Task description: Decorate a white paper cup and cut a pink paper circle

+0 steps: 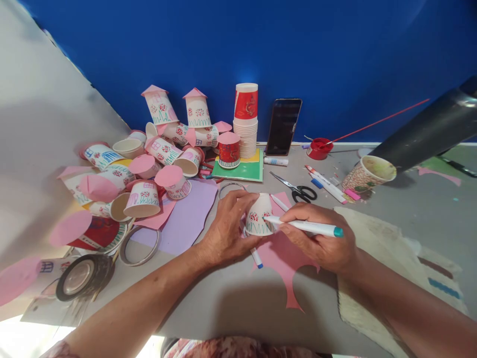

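My left hand (228,226) is wrapped round the left side of a white paper cup (260,214), which stands upside down. Red flowers and green zigzag grass are drawn on the cup's side. In my right hand (324,236) is a white marker (309,226) with a teal end, its tip at the flowers on the cup. Beneath the cup lies a pink paper sheet (288,263) with rounded cut-outs. A marker with a blue end (257,258) lies partly under my left hand, and another white marker (278,201) lies behind the cup.
Decorated cups with pink paper roofs (143,199) are piled at the left, near rolls of tape (80,276). Behind stand a cup stack (246,122) and a phone (283,127). Scissors (296,189), a patterned cup (368,174) and a cloth (387,258) lie right.
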The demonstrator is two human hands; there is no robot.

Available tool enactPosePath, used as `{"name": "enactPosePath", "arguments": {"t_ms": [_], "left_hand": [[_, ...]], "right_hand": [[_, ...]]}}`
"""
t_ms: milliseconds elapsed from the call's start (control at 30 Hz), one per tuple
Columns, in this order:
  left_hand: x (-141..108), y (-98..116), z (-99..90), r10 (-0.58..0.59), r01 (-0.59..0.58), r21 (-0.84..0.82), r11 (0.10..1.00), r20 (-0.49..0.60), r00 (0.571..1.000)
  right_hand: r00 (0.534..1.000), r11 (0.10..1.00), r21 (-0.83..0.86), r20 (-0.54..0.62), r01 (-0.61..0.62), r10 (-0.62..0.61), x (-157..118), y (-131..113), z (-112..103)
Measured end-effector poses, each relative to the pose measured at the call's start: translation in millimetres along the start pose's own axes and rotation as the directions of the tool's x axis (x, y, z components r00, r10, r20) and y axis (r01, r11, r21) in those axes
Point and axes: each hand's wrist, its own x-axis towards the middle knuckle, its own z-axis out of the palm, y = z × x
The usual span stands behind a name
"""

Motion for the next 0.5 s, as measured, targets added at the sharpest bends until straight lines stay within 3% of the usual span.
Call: {"name": "enactPosePath", "arguments": {"t_ms": [500], "left_hand": [[0.1,0.9,-0.8,-0.053,0.054,-0.035,0.998,0.022,0.998]], "right_hand": [[0.999,1.0,-0.014,0.045,-0.017,0.017,2.3,-2.2,-5.1]]}}
